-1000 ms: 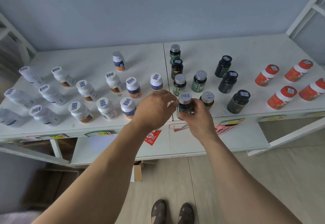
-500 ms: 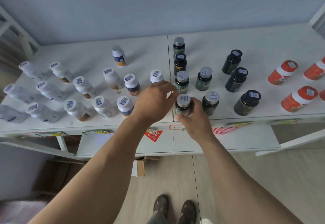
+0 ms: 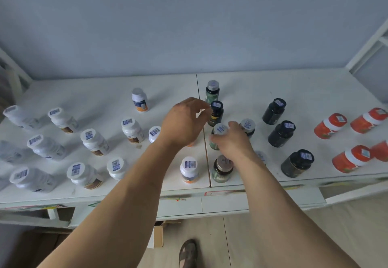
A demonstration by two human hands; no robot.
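**Green Bottle in Hand, Row Nearly Set**

My right hand has its fingers curled round the green bottle, gripping it by the side just under its silver cap. It stands upright on the tabletop, or just off it; I cannot tell which. My left hand hovers just left of it with its fingers loosely curled and holding nothing. Its fingertips end just beside the black-capped bottle, and I cannot tell whether they touch it.

As I judge it, the sorting is far along. Beyond my fingers a second green bottle heads a column, with the black-capped one behind my grip and a third green one on the near side, under my right wrist. A silver-capped bottle sits just right of my right hand. Further right the black bottles are grouped together, and the orange bottles lie beyond them. The white bottles spread well to the left of my left hand.

What is left, I think, is to settle the held bottle squarely in its column and line up the silver-capped one beside it.
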